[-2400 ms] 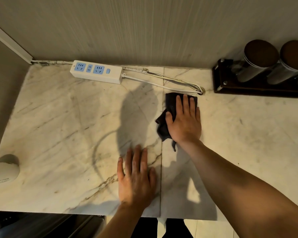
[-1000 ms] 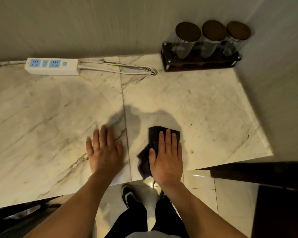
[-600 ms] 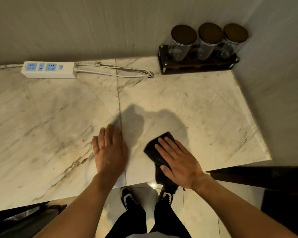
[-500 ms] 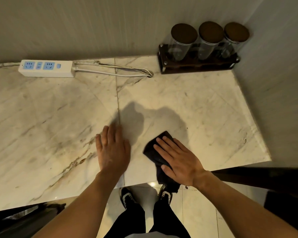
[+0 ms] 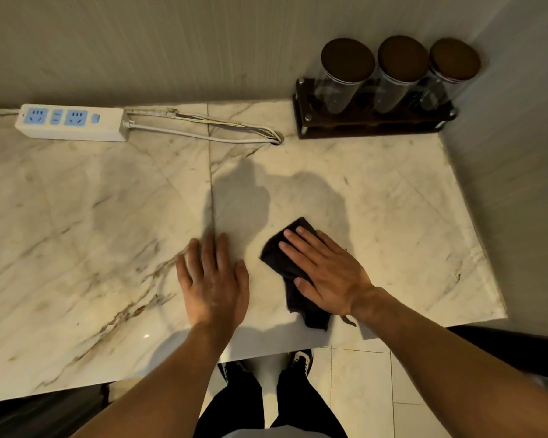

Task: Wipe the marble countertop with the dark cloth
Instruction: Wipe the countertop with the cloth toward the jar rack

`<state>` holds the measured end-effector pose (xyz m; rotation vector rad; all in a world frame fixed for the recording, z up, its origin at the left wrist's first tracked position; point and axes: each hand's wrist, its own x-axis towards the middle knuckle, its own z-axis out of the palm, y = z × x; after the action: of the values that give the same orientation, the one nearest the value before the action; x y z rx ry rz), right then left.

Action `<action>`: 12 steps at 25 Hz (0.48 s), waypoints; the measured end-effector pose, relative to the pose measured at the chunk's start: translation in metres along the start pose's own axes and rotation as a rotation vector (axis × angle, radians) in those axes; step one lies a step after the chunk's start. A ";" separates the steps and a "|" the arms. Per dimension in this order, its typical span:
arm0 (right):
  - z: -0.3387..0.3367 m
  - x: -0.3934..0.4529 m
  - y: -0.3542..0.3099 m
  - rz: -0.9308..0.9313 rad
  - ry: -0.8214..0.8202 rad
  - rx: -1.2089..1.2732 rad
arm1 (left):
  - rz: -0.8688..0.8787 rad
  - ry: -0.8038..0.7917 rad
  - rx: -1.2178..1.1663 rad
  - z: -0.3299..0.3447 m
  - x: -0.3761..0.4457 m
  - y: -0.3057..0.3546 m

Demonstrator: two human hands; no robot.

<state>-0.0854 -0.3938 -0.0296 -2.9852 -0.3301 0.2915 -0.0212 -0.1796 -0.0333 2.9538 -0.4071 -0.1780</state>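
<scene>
The marble countertop (image 5: 377, 191) bears a power strip (image 5: 72, 122), jar rack (image 5: 372, 121), dark cloth (image 5: 293, 270) and both flat hands.

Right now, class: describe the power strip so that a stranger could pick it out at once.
Start at the marble countertop and go to its back edge along the wall, left of the rack of three jars. The power strip lies there: the only white bar with blue sockets.

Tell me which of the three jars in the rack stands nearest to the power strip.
The leftmost jar. It stands at the rack's left end, on the power strip's side; the other two stand further right, toward the corner.
</scene>
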 end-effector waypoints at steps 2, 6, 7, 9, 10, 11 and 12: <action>-0.002 0.010 0.007 0.008 0.003 0.007 | 0.000 0.021 -0.003 0.000 -0.001 0.000; -0.008 0.030 0.020 0.035 0.031 0.018 | 0.001 0.043 -0.030 0.002 0.001 0.001; -0.009 0.034 0.023 0.034 0.040 0.017 | -0.007 0.040 -0.040 0.003 0.001 0.001; -0.013 0.042 0.028 0.030 0.052 0.002 | -0.015 0.041 -0.047 0.003 0.001 0.001; -0.014 0.047 0.030 0.031 0.054 -0.005 | -0.017 0.046 -0.044 0.004 0.002 0.002; -0.016 0.051 0.033 0.038 0.055 -0.012 | -0.019 0.053 -0.040 0.005 0.003 0.002; -0.017 0.056 0.035 0.050 0.055 -0.015 | -0.019 0.059 -0.037 0.005 0.003 0.001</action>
<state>-0.0208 -0.4170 -0.0279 -3.0134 -0.2533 0.2124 -0.0195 -0.1822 -0.0382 2.9191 -0.3632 -0.0987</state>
